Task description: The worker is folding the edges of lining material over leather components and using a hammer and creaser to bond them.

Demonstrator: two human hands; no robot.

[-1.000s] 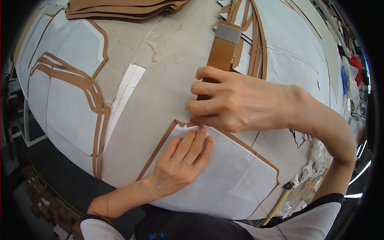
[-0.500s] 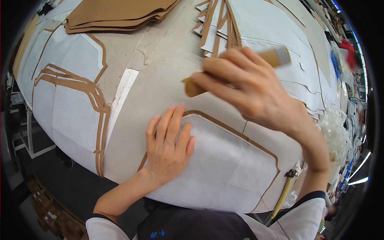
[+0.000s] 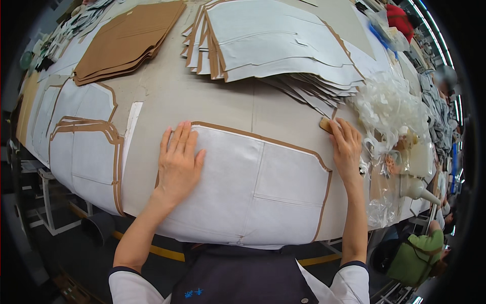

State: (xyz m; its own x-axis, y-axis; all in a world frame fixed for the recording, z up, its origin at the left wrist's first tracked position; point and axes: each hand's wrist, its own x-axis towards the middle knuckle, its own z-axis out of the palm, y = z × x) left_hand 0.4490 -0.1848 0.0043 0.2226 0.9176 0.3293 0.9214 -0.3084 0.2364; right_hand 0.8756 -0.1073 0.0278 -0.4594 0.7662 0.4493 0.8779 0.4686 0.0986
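Note:
A large white-backed panel (image 3: 223, 177) with a brown turned edge lies flat on the table before me. My left hand (image 3: 178, 169) rests palm down on its upper left corner, fingers stretched out. At the panel's upper right, beside the corner, my right hand (image 3: 347, 149) is closed round a short tan bar (image 3: 325, 124). Only one end of the bar shows; the rest is hidden by my fingers. The bar is down near the tabletop, just beyond the brown edge.
A fanned stack of white-backed pieces (image 3: 273, 40) lies at the far middle, brown sheets (image 3: 129, 43) at the far left. More edged panels (image 3: 91, 152) sit at left. Clear plastic bags (image 3: 390, 106) and a white nozzle (image 3: 420, 190) are at right. A person in green (image 3: 415, 258) is beyond.
My right hand has come down from above the table with the bar, moving right and nearer. My left hand and the panel appear shifted left in the picture as the view moved.

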